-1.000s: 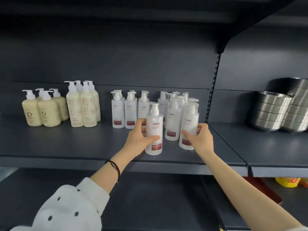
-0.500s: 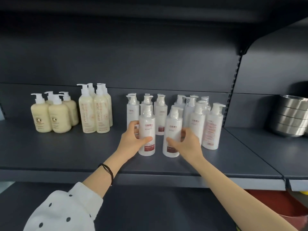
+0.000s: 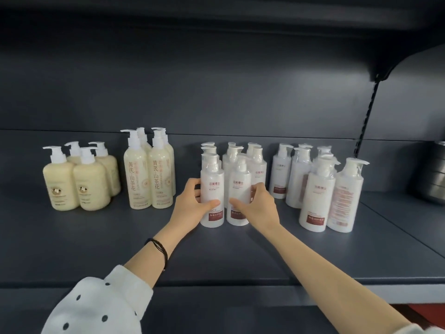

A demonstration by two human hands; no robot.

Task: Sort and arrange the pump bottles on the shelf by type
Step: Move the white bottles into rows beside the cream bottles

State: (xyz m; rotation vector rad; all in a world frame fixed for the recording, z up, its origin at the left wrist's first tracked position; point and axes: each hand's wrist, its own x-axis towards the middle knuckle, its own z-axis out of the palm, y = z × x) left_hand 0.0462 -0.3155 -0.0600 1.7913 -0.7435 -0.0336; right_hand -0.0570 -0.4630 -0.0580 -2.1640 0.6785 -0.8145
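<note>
Two white pump bottles with dark red labels stand side by side at the front of the middle group on the grey shelf (image 3: 96, 242). My left hand (image 3: 192, 203) grips the left white bottle (image 3: 212, 186), thumb across its front. My right hand (image 3: 257, 206) grips the right white bottle (image 3: 238, 189) from its right side. Behind them stand several more white bottles (image 3: 255, 165) in rows. To the right is a second cluster of white bottles (image 3: 317, 196); one (image 3: 345, 201) shows its printed back.
Squat cream bottles (image 3: 77, 186) stand at the shelf's far left, tall cream bottles (image 3: 149, 179) beside them. Stacked metal bowls (image 3: 433, 179) sit on the neighbouring shelf at the right, past a slotted upright (image 3: 366, 124). A shelf overhangs above.
Both hands have carried their white bottles left and back, setting them together in front of the middle rows. The right-hand cluster now stands apart. The view shifted left.
</note>
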